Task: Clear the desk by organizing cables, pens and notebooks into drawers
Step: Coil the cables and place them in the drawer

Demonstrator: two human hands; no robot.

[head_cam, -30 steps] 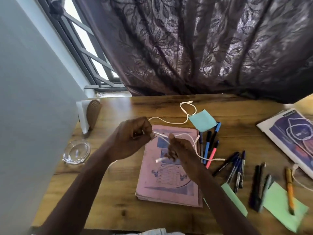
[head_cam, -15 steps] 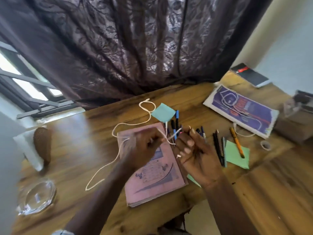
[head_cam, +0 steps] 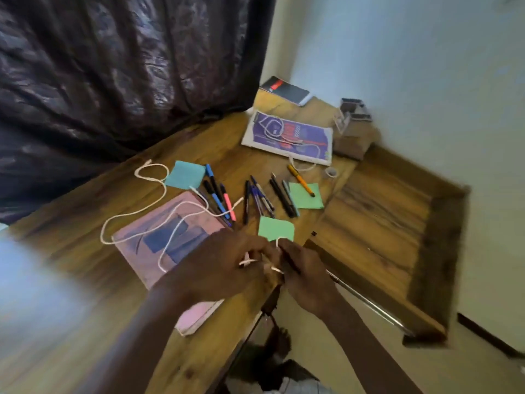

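Both hands meet over the near edge of the wooden desk [head_cam: 85, 228], whose grain runs in warm brown streaks. The left hand [head_cam: 224, 265] and right hand [head_cam: 305, 275] are drawn close together, fingers curled, each pinching a short stretch of the thin white cable [head_cam: 133, 214]. From the hands the rounded, matte cord trails left in loose loops across the pink notebook [head_cam: 159, 237], a flat soft-covered rectangle with a blue printed panel, and ends far left beside a square blue sticky note [head_cam: 186, 174].

Right of the notebook lies a scatter of slim pens [head_cam: 255, 197]: blue, black and one pink, mostly parallel. A torn-cornered green sticky note [head_cam: 275, 227] sits just beyond the hands; a second green note [head_cam: 305, 196] lies further right with an orange pen [head_cam: 301, 181] across its corner. Farther off, a glossy purple booklet [head_cam: 289, 136] carries another coiled white cable [head_cam: 277, 129], and a black notebook [head_cam: 285, 91] rests at the far corner. On the right, an open wooden drawer [head_cam: 380, 223] shows a bare boxy interior. A dark, crinkled curtain [head_cam: 127, 66] hangs behind, and motion blur softens most edges
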